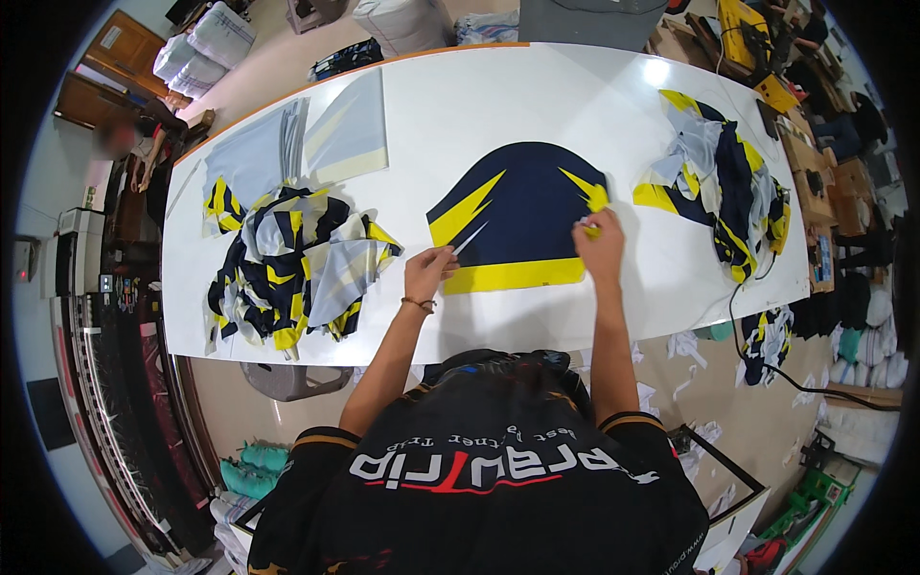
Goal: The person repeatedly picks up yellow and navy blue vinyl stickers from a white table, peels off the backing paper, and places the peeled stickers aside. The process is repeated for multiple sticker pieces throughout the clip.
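Observation:
A navy and yellow cut fabric panel (pixel 528 208) with a curved top edge lies spread on the white table (pixel 503 93) in front of me. My left hand (pixel 430 269) is at the panel's left lower side, its fingers closed on a thin, pointed pale item (pixel 471 239) that I cannot name for certain. At the panel's right edge, my right hand (pixel 600 241) pinches a small bunched yellow piece of fabric (pixel 596 198); whether this piece belongs to the panel cannot be told.
Left of the panel lies a heap of navy, yellow and pale fabric pieces (pixel 287 259), with stacked pale panels (pixel 251 144) behind it. Another fabric heap (pixel 726 172) lies at the right, beside a black cable (pixel 733 309). A person (pixel 147 144) is at the far left.

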Available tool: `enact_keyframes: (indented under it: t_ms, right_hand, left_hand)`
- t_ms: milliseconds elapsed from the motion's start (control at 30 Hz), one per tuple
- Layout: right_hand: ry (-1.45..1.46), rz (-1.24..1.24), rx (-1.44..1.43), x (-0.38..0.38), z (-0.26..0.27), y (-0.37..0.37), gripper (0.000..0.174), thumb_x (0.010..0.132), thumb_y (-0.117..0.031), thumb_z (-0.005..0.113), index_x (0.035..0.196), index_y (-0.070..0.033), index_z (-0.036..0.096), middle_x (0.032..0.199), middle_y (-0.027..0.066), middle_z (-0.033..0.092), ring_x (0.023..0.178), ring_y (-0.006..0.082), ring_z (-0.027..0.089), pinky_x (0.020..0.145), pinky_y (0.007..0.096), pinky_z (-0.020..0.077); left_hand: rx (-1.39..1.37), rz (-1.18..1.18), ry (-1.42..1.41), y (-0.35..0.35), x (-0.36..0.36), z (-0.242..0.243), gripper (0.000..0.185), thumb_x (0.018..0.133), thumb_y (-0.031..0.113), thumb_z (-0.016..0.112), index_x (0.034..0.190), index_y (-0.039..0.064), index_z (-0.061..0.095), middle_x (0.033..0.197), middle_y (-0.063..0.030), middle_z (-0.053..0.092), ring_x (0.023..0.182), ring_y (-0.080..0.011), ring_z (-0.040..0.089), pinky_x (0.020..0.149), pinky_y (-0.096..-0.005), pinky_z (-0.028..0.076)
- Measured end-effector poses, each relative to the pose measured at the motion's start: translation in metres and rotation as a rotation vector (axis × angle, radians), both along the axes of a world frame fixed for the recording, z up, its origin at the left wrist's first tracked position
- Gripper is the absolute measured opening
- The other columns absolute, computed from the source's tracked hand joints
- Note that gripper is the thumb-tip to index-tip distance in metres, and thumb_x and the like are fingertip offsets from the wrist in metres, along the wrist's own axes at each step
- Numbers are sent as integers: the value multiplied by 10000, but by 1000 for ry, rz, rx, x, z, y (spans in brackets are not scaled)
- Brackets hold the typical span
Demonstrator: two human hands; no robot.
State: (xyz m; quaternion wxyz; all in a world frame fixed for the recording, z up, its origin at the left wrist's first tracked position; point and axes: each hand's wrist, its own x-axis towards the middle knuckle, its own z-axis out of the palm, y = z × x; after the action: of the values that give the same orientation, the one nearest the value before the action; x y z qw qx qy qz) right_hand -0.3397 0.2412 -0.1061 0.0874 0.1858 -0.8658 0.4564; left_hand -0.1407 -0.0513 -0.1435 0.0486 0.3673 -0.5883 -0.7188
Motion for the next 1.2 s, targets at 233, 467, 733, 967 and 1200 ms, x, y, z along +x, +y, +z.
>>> enact_keyframes:
  t_ms: [233, 467, 733, 967, 1200]
  right_hand:
    - [191, 531, 62, 91, 17, -118, 250, 796, -213, 783, 994, -82, 703, 1281, 179, 641, 1293, 392, 571, 1099, 516, 436]
    - [48, 274, 102, 79, -7, -87, 333, 812, -283, 816, 1046, -77, 699, 1212, 149, 622, 1155, 377, 593, 998, 522, 466]
    - [-140, -15, 400, 84, -36, -28, 442, 866, -385, 814, 1085, -45, 636, 1071, 130, 614, 1037, 357, 592, 855, 514, 471]
    - [-130, -45, 410, 88, -45, -31, 346, 866, -410, 811, 896, -99, 664, 1001, 95, 588, 989, 346, 574, 810, 516, 456]
    - [-206, -27, 415, 86, -43, -27, 328, 867, -400, 812, 830, -95, 698, 1012, 102, 587, 1009, 349, 570, 824, 525, 454]
  left_hand:
    - [327, 161, -22, 15, -24, 7, 398, 1001, 398, 724, 1023, 1, 716, 939, -96, 747, 746, -192, 730, 683, -295, 594]
    - [-532, 19, -273, 11, -14, -14, 560, 859, 473, 776, 658, -17, 593, 567, -81, 558, 543, -197, 434, 550, -423, 384]
    - [-605, -41, -294, -2, 7, -12, 477, 850, 449, 799, 957, -16, 785, 743, -134, 754, 652, -222, 731, 654, -354, 570]
    - [-557, -210, -318, -4, 29, 6, 450, 831, 427, 835, 981, 5, 799, 769, -115, 774, 618, -191, 741, 670, -325, 590]
    - [-927, -269, -326, 10, 28, 20, 374, 828, 400, 818, 824, 31, 758, 817, -146, 761, 775, -303, 732, 765, -413, 576]
